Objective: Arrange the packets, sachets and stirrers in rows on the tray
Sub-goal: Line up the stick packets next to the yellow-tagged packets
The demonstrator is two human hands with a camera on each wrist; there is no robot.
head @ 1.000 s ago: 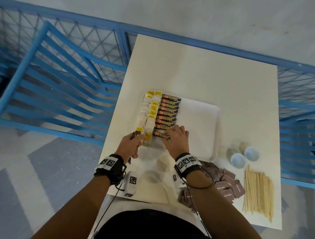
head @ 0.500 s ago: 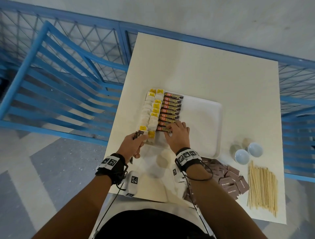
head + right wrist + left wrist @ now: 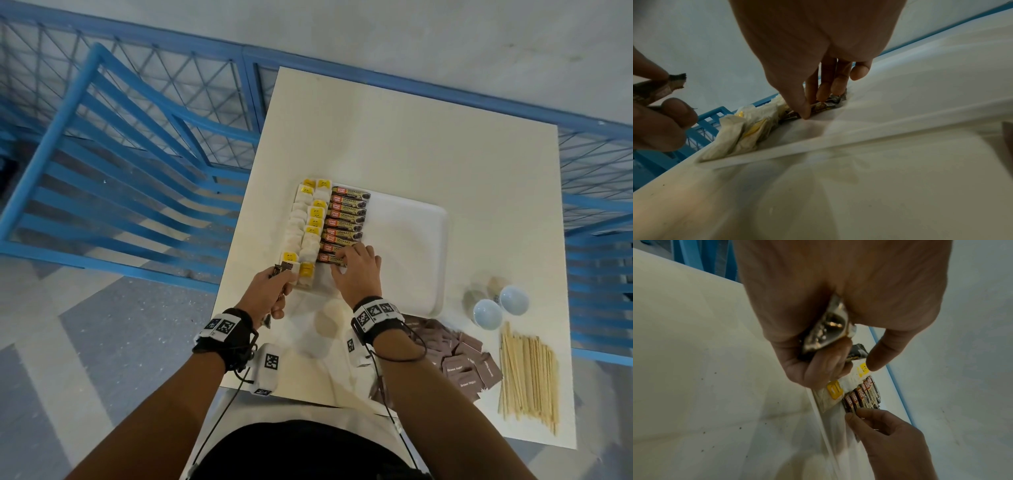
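Note:
A white tray [image 3: 411,240] holds two columns of tea bags [image 3: 308,226] with yellow tags along its left side. Beside them lies a row of brown coffee sticks [image 3: 346,219]. My right hand [image 3: 356,270] is on the nearest coffee stick [image 3: 329,257], pinching it against the tray floor between thumb and fingers [image 3: 824,91]. My left hand [image 3: 270,291] hovers at the tray's near left corner and grips a small bundle of coffee sticks [image 3: 826,331], whose ends poke out past the fingers [image 3: 659,89]. The tea bags [image 3: 748,128] lie against the tray rim [image 3: 818,141].
Brown sugar sachets [image 3: 469,363] lie piled on the table at the near right, with wooden stirrers [image 3: 527,373] beside them. Two small white bowls [image 3: 488,313] stand right of the tray. A blue railing [image 3: 120,171] runs along the table's left and far sides.
My right hand has nudged the nearest coffee stick closer to the row. The left hand keeps its bundle in about the same place.

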